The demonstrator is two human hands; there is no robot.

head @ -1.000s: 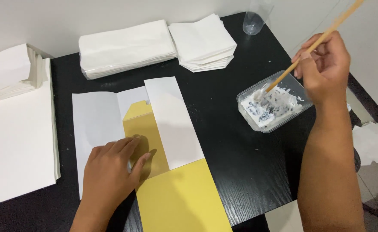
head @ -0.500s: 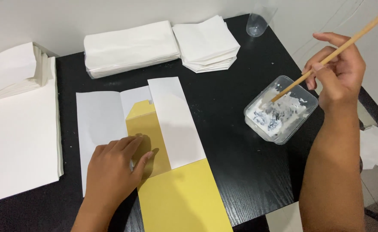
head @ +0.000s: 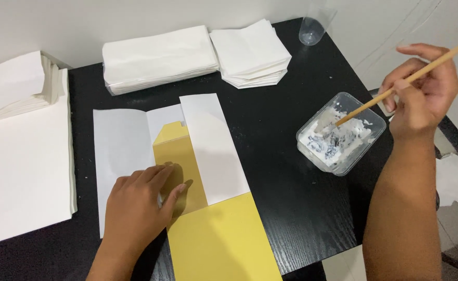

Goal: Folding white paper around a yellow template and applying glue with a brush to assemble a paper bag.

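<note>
Two hands at work: my left hand lies open, pressing white paper and yellow template mid-frame; my right hand grips a brush, probably loading paste from the tub. Wipe off excess.

Only package here is a clear-wrapped pack of white paper, flat and rectangular, lying well beyond the left hand.
</note>
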